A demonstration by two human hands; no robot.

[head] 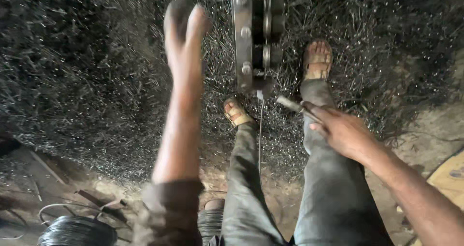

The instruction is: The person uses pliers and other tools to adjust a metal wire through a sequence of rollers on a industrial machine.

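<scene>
My left hand (184,31) is stretched out and raised, blurred by motion; I cannot tell whether its fingers hold anything. My right hand (338,127) grips a short metal tool (290,103) whose tip points toward the base of a steel roller frame (253,38). A thin wire (261,130) runs down from that frame between my legs. My sandalled feet (237,112) stand on a thick bed of short metal wire cuttings (87,72).
A coil of dark wire (77,231) lies at the lower left with loose wire and scrap bars beside it. A second coil (210,222) sits under my left knee. Bare dirt floor (435,125) and a yellowish board (447,176) lie to the right.
</scene>
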